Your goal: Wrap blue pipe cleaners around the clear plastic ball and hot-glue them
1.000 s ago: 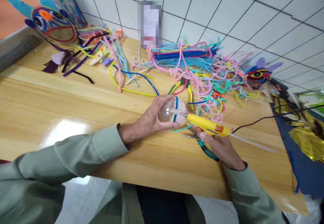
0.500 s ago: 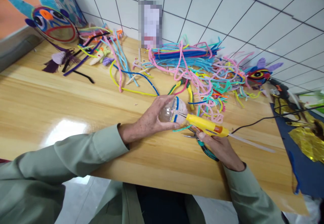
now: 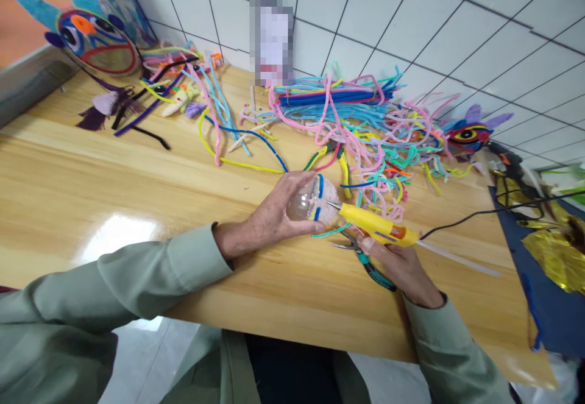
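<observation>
Near long edge of bench [image 3: 274, 288]: person in green jacket, both sleeves reaching in over it.

Right of mid-edge, pliers [image 3: 377, 276] with teal-and-black handles lie flat, partly under the right hand [image 3: 404, 267]. That hand is wrapped round the grip of a yellow glue gun [image 3: 377, 226]; a pale glue stick [image 3: 459, 259] juts from its rear, and a black cord [image 3: 461, 215] runs off past the bench's right edge.

Left hand [image 3: 269, 209] grasps a clear rounded plastic piece [image 3: 300, 203] between thumb and fingers, about midway between near and far edges. Its right end is pale, with short blue strips on it. Gun's metal tip at the pale part; contact or slight gap, cannot tell. Turquoise strip [image 3: 326, 232] just below.

Beyond right edge: crumpled gold foil [image 3: 555, 255] on a dark blue surface.

Farther in, yellow-and-green handles [image 3: 345, 175] of a tool, head hidden among strands.

Along far edge, a tangled heap of fuzzy stems [image 3: 342, 111], pink, blue, turquoise. Far left corner: large blue-eared mask-like figure [image 3: 109, 56]. Far right corner: smaller one with purple ears [image 3: 468, 136]. White tiled wall [image 3: 365, 14] behind.
</observation>
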The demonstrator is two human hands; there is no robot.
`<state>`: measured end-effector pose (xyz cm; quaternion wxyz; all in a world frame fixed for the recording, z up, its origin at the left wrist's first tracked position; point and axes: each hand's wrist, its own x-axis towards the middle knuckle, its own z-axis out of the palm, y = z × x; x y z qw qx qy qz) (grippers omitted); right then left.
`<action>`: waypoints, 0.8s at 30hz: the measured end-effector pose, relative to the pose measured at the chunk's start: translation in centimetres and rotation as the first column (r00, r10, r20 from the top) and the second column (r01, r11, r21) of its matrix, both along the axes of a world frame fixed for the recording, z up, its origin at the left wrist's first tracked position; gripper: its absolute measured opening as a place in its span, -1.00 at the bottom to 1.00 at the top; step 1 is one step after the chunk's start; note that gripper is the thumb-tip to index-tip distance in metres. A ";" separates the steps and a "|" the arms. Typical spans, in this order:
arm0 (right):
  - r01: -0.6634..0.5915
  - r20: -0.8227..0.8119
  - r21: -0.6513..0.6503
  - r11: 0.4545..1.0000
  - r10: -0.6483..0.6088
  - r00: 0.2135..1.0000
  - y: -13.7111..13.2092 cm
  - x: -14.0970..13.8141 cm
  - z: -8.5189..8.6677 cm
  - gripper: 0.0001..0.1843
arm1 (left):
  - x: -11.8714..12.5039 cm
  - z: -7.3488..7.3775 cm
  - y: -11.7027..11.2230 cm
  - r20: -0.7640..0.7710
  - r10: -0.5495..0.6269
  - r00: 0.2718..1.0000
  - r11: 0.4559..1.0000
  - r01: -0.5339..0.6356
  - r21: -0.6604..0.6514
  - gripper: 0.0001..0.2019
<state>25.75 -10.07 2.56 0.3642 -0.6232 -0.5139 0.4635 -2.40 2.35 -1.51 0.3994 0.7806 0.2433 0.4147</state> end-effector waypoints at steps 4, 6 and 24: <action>0.000 0.044 0.029 1.000 -0.001 0.999 -0.1 0.1 -0.1 -0.55 | 0.0 0.0 0.0 0.002 -0.004 1.000 1.000 0.003 0.012 -0.09; 0.007 0.076 0.040 0.999 -0.010 0.997 -0.2 0.2 -0.2 -0.53 | 0.0 0.0 0.0 0.005 -0.008 1.000 1.000 0.008 0.018 -0.09; 0.023 -0.016 0.004 1.000 -0.023 1.000 0.0 -0.3 0.1 -0.50 | 0.0 -0.1 0.1 0.006 -0.010 1.000 1.000 0.010 0.004 -0.06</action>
